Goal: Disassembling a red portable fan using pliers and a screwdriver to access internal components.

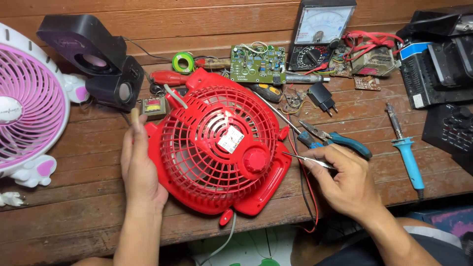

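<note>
Between the hands, seen from the head camera, a red fan housing (pixel 219 150) lies grille-up on the wooden table (pixel 88 197). The left hand (pixel 140 170) rests flat and open against its left edge, steadying it; the right hand (pixel 345 180) pinches slim metal tweezers (pixel 308 160) whose tip meets the right rim. The shell looks light, stiff plastic, its thin grille ribs probably brittle, so the solid outer rim seems the safer hold. Blue-handled pliers (pixel 335 140) lie just beyond the right hand.

A red fan (pixel 219 148) lies grille-up on the bench, thin metal tweezers (pixel 308 160) touching its right edge.
</note>
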